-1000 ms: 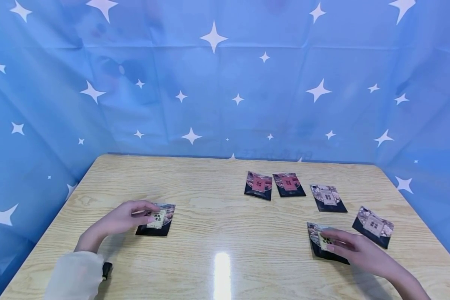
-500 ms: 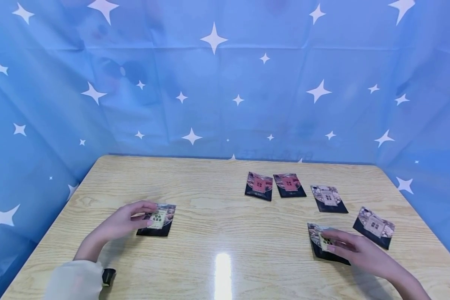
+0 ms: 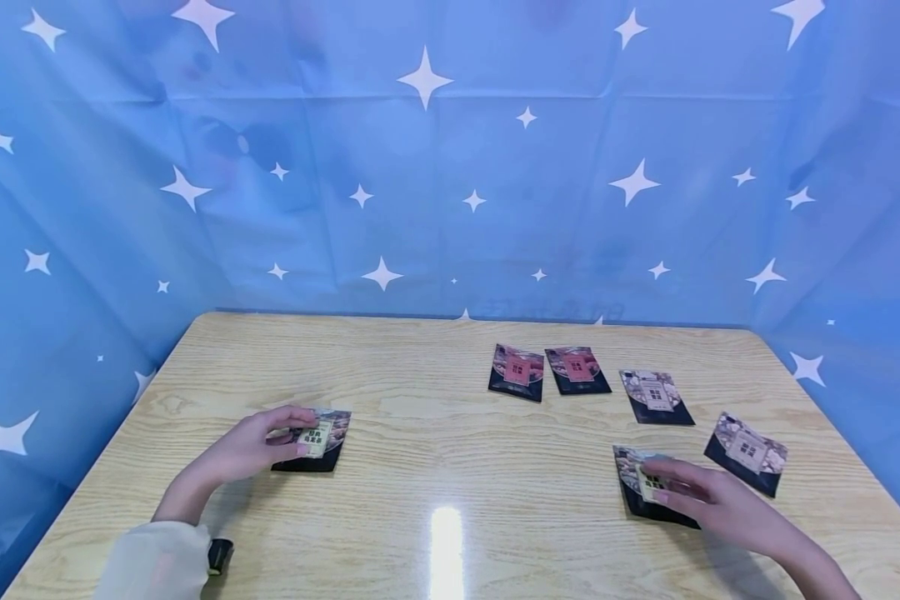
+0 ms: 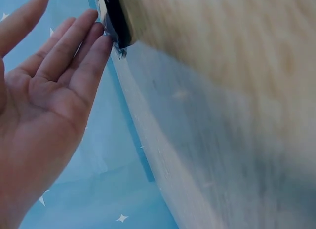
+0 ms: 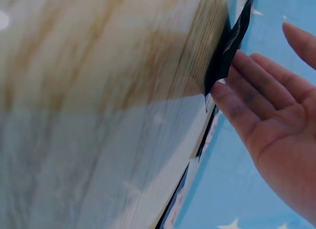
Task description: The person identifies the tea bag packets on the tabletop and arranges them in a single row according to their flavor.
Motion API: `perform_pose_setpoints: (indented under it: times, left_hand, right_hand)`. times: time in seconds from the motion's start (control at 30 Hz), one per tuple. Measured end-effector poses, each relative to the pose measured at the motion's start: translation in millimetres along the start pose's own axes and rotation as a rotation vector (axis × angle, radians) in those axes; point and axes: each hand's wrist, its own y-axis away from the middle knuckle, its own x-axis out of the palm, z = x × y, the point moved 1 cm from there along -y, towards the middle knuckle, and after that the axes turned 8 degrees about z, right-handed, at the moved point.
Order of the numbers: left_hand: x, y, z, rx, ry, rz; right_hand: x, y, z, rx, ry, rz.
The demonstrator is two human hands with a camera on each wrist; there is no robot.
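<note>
On wooden table (image 3: 450, 467), six packets, left hand (image 3: 247, 446) and right hand (image 3: 708, 496) flat-fingered, each touching one.

On the table (image 3: 435, 467), one packet (image 3: 312, 440) lies at the left under the left hand (image 3: 249, 446), five others (image 3: 579, 370) lie spread to the right.

Bright overhead light leaves a glare streak on the table (image 3: 445, 533); both wrist views are blurred and close.
</note>
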Motion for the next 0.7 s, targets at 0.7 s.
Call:
perform_pose_setpoints:
  times: [0.7]
  left_hand:
    - [0.7,2.3,2.5,0.042,-0.043,-0.044]
  right_hand:
    - [0.1,9.2,0.6,-0.102,-0.068,-0.065]
